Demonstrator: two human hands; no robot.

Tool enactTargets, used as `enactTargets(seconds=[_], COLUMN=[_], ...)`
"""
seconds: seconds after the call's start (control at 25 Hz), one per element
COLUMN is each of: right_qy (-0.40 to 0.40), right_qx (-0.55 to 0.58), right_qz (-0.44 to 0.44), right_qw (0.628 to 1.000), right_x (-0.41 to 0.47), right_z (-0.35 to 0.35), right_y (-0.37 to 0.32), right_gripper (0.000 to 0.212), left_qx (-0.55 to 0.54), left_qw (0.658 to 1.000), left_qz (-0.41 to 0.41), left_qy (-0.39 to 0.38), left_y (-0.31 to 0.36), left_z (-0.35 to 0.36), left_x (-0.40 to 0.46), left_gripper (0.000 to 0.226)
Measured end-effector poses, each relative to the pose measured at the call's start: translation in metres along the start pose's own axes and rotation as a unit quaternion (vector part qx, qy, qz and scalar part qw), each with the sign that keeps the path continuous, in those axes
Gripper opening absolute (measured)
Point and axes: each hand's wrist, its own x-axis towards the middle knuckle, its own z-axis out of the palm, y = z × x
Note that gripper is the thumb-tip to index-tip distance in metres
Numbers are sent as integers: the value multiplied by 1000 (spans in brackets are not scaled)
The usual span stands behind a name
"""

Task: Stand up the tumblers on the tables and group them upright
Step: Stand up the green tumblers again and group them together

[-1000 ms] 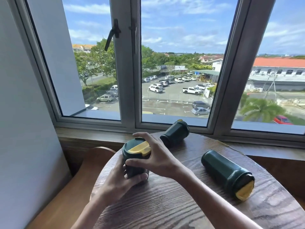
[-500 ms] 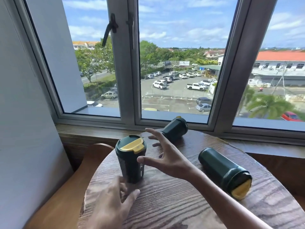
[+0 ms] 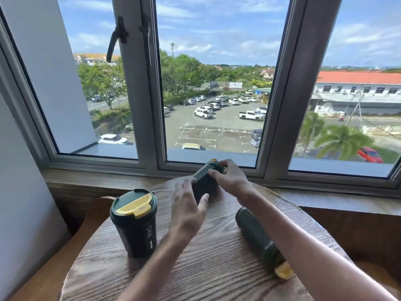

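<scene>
My left hand [image 3: 188, 210] reached across the round wooden table [image 3: 195, 268] with its fingers [image 3: 202, 203] spread wide, the tips just touching the near end of the far tumbler [image 3: 205, 181], not closed around it. That tumbler lay on its side near the table's far edge, close under the window sill [image 3: 97, 177], its lid end pointing away from me toward the glass. My right hand [image 3: 233, 181] came over it from the right — fingers curled narrowly against the lid end and upper side, resting on the dark green body; whether they truly gripped it I could not tell.

The upright tumbler [image 3: 135, 224] stood near the table's left edge, dark green with a yellow flap on its lid. White writing ran up its side — a slanted script I could not make out, with a small white bar below it.

A third tumbler [image 3: 258, 237] lay on its side toward the table's right edge, partly hidden beneath my right forearm, its yellow lid end turned toward me and the near edge.
</scene>
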Motion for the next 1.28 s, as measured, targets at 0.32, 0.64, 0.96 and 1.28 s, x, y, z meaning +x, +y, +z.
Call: enactTargets(seconds=[0.32, 0.64, 0.96, 1.28], right_qy=[-75, -65, -86, -104], right_qx=[-8, 86, 11, -56], right_qz=[82, 27, -178, -220], right_qw=[994, 994, 980, 968], right_x=[59, 58, 17, -19], right_z=[-1, 0, -5, -9], right_y=[25, 22, 5, 5], right_gripper=[62, 44, 25, 34], left_qx=[58, -31, -64, -89], left_qw=[987, 994, 988, 992], left_qz=[-139, -101, -137, -88], left_qy=[-61, 24, 34, -17], left_y=[-24, -10, -4, -10], left_z=[50, 44, 42, 19], left_x=[64, 40, 8, -20], left_gripper=[71, 59, 75, 76])
